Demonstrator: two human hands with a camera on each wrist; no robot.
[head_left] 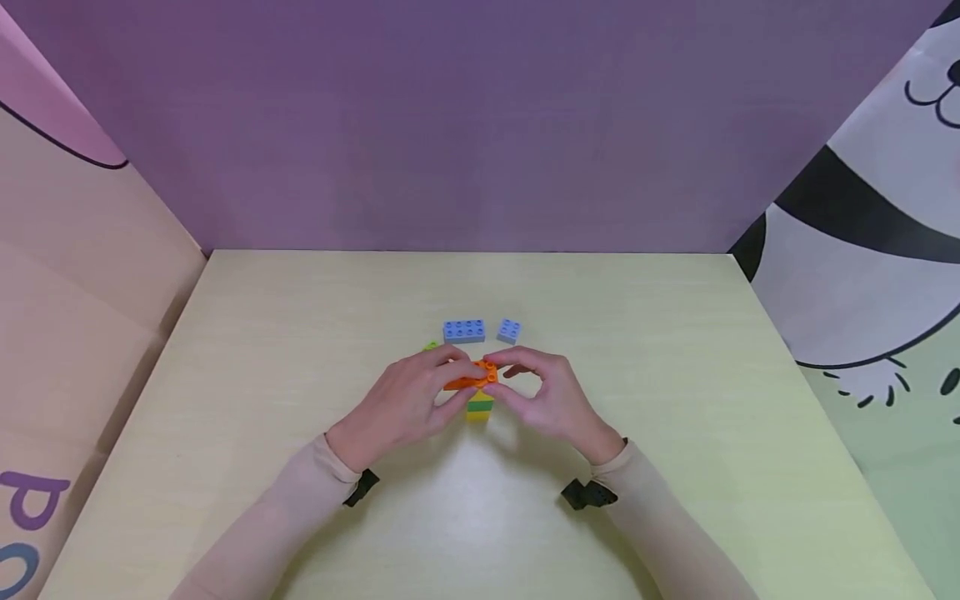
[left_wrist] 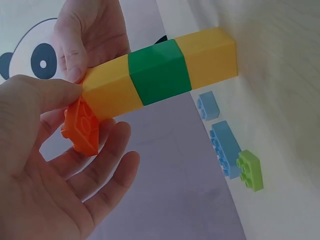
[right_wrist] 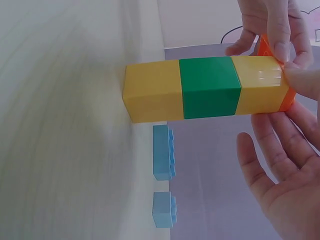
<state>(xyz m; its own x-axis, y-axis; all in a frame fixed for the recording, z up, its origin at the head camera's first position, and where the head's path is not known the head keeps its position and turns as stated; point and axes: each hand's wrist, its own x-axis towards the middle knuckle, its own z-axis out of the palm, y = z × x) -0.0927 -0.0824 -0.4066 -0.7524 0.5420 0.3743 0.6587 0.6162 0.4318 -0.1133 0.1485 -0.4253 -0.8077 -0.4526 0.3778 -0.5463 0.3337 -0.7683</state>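
A tower of toy building blocks stands upright on the table, with a green block [left_wrist: 160, 72] between a lower yellow block [right_wrist: 152, 92] and an upper yellow block [right_wrist: 260, 85]. On top lies an orange brick [left_wrist: 84, 125], which sticks out past the tower on the left. My left hand [head_left: 408, 404] pinches the orange brick between thumb and fingers. From the other side, my right hand [head_left: 558, 400] pinches its right end, the thumb near the seam with the upper yellow block. In the head view the fingers cover part of the orange brick.
Behind the tower lie a long blue brick [head_left: 464, 332] and a small blue brick [head_left: 509, 331]. A lime green brick [left_wrist: 251, 171] sits near the long blue one, mostly hidden by my left hand in the head view. A purple wall [head_left: 465, 125] rises at the table's far edge.
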